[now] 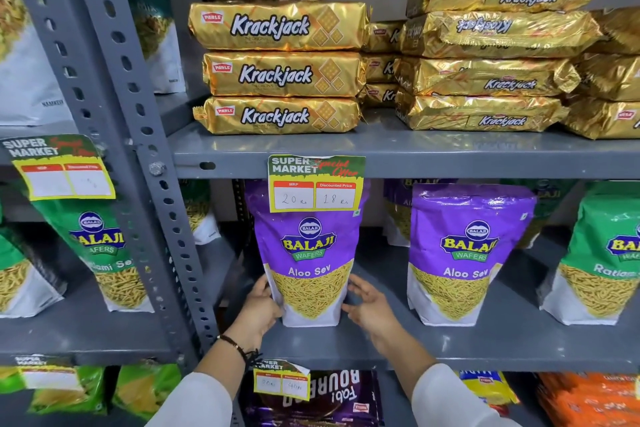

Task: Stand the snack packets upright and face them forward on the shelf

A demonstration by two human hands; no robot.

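A purple Balaji Aloo Sev packet (pixel 309 253) stands upright on the middle grey shelf (pixel 485 347), label facing me. My left hand (pixel 258 308) presses against its lower left edge, fingers wrapped on the side. My right hand (pixel 369 305) hovers just off its lower right edge with fingers spread, not clearly touching. A second purple Aloo Sev packet (pixel 464 253) stands upright to the right, and a green Ratlami Sev packet (pixel 602 253) stands at the far right.
Gold Krackjack packs (pixel 277 69) are stacked on the shelf above, some at right upside down. A price tag (pixel 315 184) hangs over the held packet's top. A slotted grey upright (pixel 138 135) stands left, with green packets (pixel 104 253) beyond. More purple packets sit behind.
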